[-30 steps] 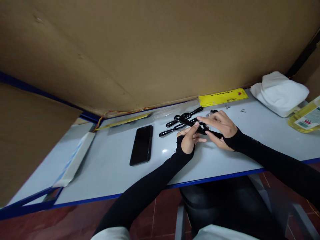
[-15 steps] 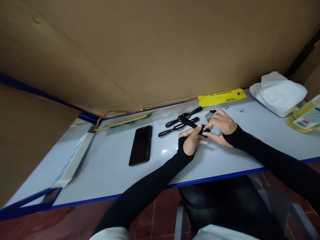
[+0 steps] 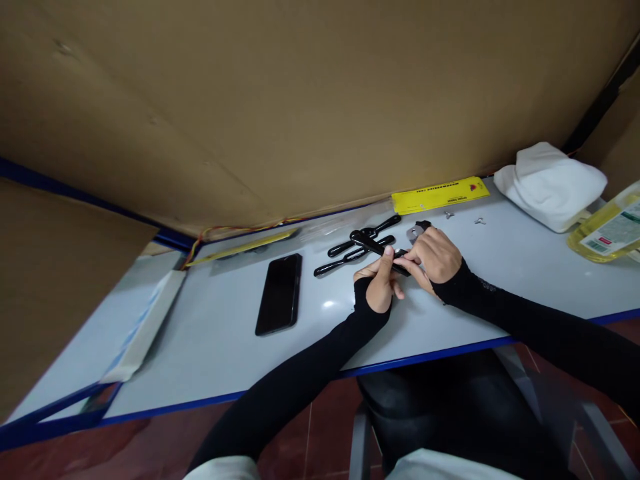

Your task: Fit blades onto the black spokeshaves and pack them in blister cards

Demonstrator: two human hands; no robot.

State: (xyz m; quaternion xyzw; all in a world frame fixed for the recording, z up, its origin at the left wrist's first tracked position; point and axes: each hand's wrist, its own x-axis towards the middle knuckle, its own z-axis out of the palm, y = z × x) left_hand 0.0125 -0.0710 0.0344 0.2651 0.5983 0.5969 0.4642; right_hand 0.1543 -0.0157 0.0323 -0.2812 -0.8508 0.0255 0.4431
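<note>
Grey bench (image 3: 225, 360), back edge: one phone (image 3: 279, 293), two loose black bars (image 3: 340, 261); left hand (image 3: 377, 285), right hand (image 3: 436, 257), wrists down, grips pinching third bar (image 3: 367, 243).

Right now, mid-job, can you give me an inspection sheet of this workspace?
Surface: pale table with a blue edge, one glare spot.
Job's things: black slotted bar gripped in both hands; similar black bars lie on the table just behind it.
Clutter: phone, yellow card, white cloth, bottle of yellow liquid, small metal fasteners, white flat packet.
Hands: left hand and right hand both pinch the black slotted bar.
Cables: red and yellow wires along the back edge.
Surroundings: cardboard wall behind; chair below.
</note>
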